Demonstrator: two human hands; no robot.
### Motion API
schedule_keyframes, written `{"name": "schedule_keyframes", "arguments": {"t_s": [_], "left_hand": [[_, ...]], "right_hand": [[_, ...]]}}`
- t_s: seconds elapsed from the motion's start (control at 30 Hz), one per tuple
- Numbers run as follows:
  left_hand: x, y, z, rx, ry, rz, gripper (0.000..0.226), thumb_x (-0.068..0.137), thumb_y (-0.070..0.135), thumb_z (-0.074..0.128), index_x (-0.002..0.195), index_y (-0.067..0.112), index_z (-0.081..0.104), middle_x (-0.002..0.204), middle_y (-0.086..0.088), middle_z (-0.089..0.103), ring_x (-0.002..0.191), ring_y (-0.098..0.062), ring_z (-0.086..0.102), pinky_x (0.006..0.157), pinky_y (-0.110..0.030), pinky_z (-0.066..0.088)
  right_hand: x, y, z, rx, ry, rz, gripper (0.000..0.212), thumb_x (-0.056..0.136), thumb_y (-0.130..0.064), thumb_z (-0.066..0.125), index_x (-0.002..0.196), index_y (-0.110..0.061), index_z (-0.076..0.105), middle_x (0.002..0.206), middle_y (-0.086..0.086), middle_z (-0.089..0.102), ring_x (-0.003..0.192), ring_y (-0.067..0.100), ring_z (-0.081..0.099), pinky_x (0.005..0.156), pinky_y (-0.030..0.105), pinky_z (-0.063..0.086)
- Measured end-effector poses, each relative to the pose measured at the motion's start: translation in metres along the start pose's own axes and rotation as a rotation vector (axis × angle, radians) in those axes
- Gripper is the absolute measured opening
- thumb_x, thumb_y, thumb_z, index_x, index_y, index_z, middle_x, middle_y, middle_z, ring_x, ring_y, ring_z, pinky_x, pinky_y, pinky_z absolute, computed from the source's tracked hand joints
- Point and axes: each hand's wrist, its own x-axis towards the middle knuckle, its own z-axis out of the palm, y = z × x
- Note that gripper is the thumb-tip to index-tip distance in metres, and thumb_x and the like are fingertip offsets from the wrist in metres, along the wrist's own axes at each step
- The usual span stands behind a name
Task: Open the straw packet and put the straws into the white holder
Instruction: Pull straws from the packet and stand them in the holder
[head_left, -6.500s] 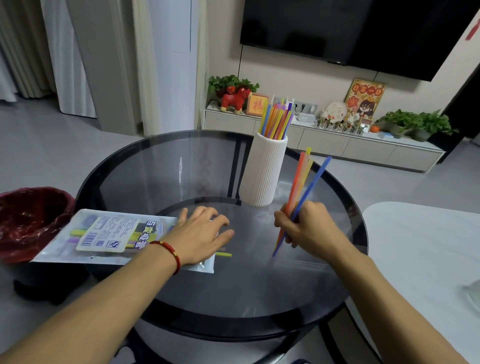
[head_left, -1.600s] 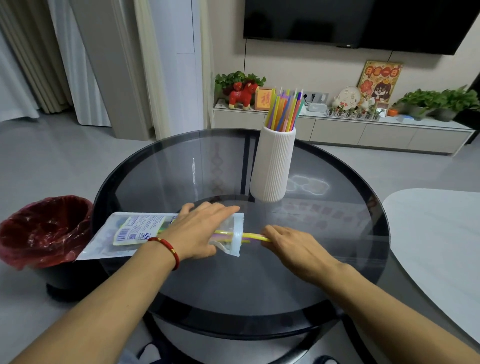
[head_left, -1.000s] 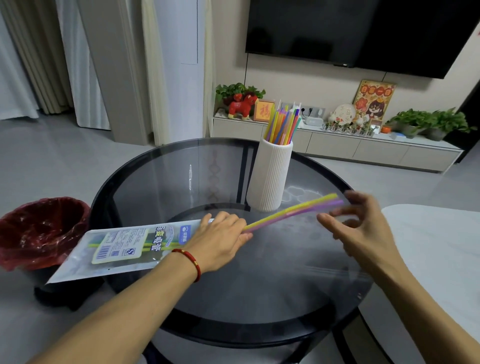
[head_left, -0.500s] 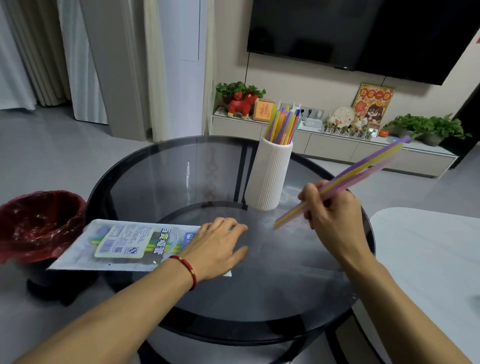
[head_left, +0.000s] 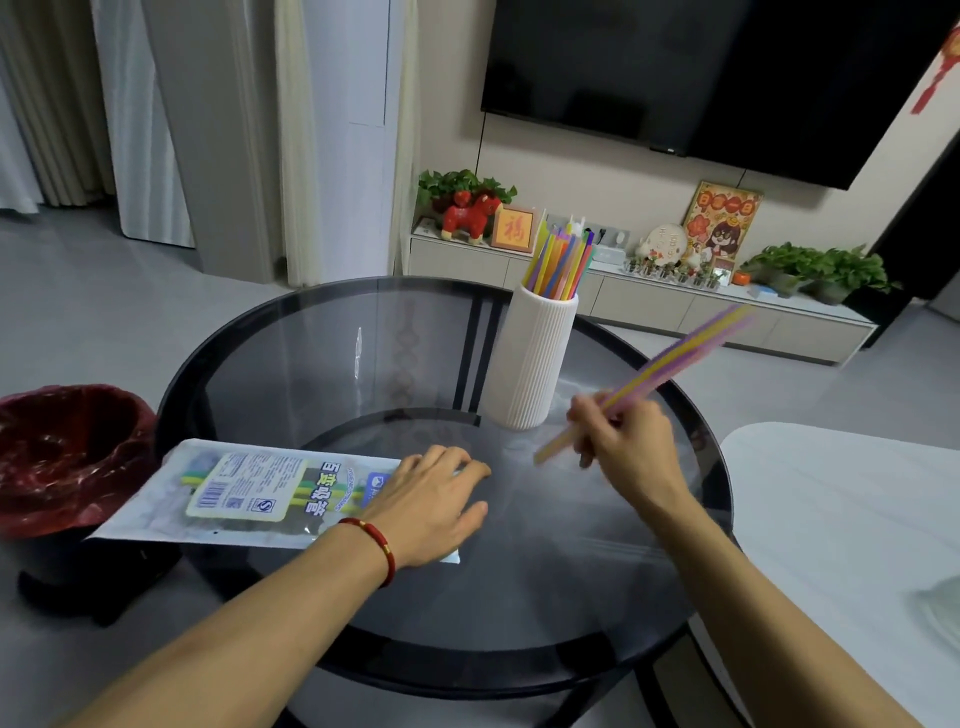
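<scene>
The clear straw packet (head_left: 249, 493) lies flat at the left of the round glass table (head_left: 322, 364), a few green and yellow straws still visible inside. My left hand (head_left: 431, 499) rests palm down on its open right end. A white ribbed holder (head_left: 530, 364) stands upright behind the table's middle, with several coloured straws (head_left: 558, 260) sticking out of its top. My right hand (head_left: 628, 441) is to the right of the holder's base, closed around a small bunch of yellow and purple straws (head_left: 675, 358) that slant up to the right, blurred by motion.
A red-lined waste bin (head_left: 62, 457) stands on the floor left of the table, under the packet's overhanging end. A white table (head_left: 841, 519) sits close on the right. A low TV cabinet (head_left: 675, 306) with plants and ornaments runs along the far wall.
My right hand pulled a bunch of yellow and purple straws out of the packet, lifted them and now holds them lower and closer to the holder. My left hand stays on the packet.
</scene>
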Motion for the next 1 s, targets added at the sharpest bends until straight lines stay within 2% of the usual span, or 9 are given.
{"name": "schedule_keyframes", "arguments": {"t_s": [0.1, 0.2, 0.33, 0.47, 0.57, 0.63, 0.73, 0.87, 1.0], "left_hand": [[0.003, 0.005, 0.005, 0.023, 0.011, 0.021, 0.045, 0.101, 0.044, 0.039, 0.141, 0.024, 0.043, 0.138, 0.000, 0.045, 0.132, -0.021, 0.036, 0.111, -0.040, 0.031], [0.005, 0.007, 0.008, 0.022, 0.027, 0.039, 0.043, 0.100, 0.044, 0.039, 0.137, 0.024, 0.046, 0.137, 0.000, 0.046, 0.132, -0.022, 0.036, 0.111, -0.042, 0.030], [0.007, 0.007, 0.006, 0.009, 0.028, 0.039, 0.042, 0.100, 0.044, 0.038, 0.136, 0.025, 0.048, 0.137, -0.001, 0.045, 0.131, -0.021, 0.037, 0.111, -0.042, 0.029], [0.006, 0.005, 0.007, 0.006, 0.030, 0.036, 0.041, 0.101, 0.043, 0.038, 0.137, 0.025, 0.048, 0.141, -0.001, 0.043, 0.133, -0.022, 0.033, 0.113, -0.041, 0.027], [0.005, 0.004, 0.007, -0.010, 0.032, 0.025, 0.042, 0.101, 0.043, 0.039, 0.138, 0.026, 0.047, 0.145, -0.002, 0.039, 0.137, -0.021, 0.029, 0.115, -0.040, 0.024], [0.005, 0.004, 0.006, -0.015, 0.023, 0.022, 0.042, 0.102, 0.043, 0.039, 0.139, 0.026, 0.046, 0.146, -0.002, 0.037, 0.138, -0.021, 0.027, 0.115, -0.039, 0.024], [0.005, 0.002, 0.006, -0.018, 0.015, 0.013, 0.043, 0.102, 0.043, 0.038, 0.140, 0.026, 0.046, 0.148, -0.002, 0.036, 0.139, -0.021, 0.025, 0.116, -0.039, 0.023], [0.005, 0.002, 0.005, -0.018, 0.008, 0.006, 0.043, 0.102, 0.043, 0.038, 0.140, 0.025, 0.046, 0.148, -0.003, 0.036, 0.140, -0.021, 0.024, 0.116, -0.039, 0.024], [0.005, 0.002, 0.005, -0.018, 0.004, 0.000, 0.042, 0.102, 0.043, 0.038, 0.139, 0.025, 0.046, 0.148, -0.002, 0.036, 0.139, -0.022, 0.025, 0.116, -0.040, 0.025]], "right_hand": [[0.039, -0.030, -0.011, 0.457, 0.204, 0.075, 0.024, 0.094, -0.018, 0.064, 0.075, -0.008, 0.074, 0.055, 0.006, 0.069, 0.052, 0.020, 0.065, 0.055, 0.035, 0.059], [0.083, -0.062, -0.022, 0.591, 0.350, 0.037, 0.021, 0.093, -0.018, 0.064, 0.077, -0.008, 0.073, 0.054, 0.001, 0.067, 0.051, 0.019, 0.065, 0.055, 0.034, 0.060], [0.121, -0.081, -0.025, 0.241, 0.396, -0.059, 0.035, 0.091, -0.022, 0.059, 0.056, -0.016, 0.067, 0.048, 0.000, 0.067, 0.046, 0.020, 0.069, 0.060, 0.045, 0.064], [0.138, -0.080, -0.008, -0.059, 0.238, -0.100, 0.035, 0.094, -0.016, 0.061, 0.067, 0.005, 0.071, 0.061, 0.019, 0.073, 0.058, 0.029, 0.075, 0.063, 0.049, 0.064], [0.147, -0.080, -0.001, -0.152, 0.172, -0.026, 0.029, 0.091, -0.015, 0.066, 0.071, 0.005, 0.072, 0.060, 0.012, 0.069, 0.051, 0.020, 0.066, 0.051, 0.027, 0.061], [0.152, -0.081, 0.000, -0.205, 0.087, 0.041, 0.022, 0.088, -0.020, 0.073, 0.073, -0.004, 0.072, 0.065, 0.005, 0.066, 0.056, 0.016, 0.059, 0.041, 0.017, 0.047], [0.154, -0.084, -0.001, -0.231, 0.011, 0.091, 0.021, 0.086, -0.029, 0.078, 0.086, -0.008, 0.075, 0.075, 0.004, 0.069, 0.059, 0.015, 0.060, 0.054, 0.030, 0.054], [0.152, -0.088, -0.008, -0.151, 0.110, 0.075, 0.025, 0.085, -0.032, 0.078, 0.089, -0.007, 0.074, 0.072, 0.001, 0.068, 0.066, 0.020, 0.065, 0.066, 0.040, 0.061], [0.154, -0.092, -0.011, -0.157, 0.298, -0.053, 0.071, 0.084, -0.033, 0.084, 0.140, -0.008, 0.049, 0.130, 0.013, 0.060, 0.109, 0.022, 0.060, 0.090, 0.030, 0.050]]}}
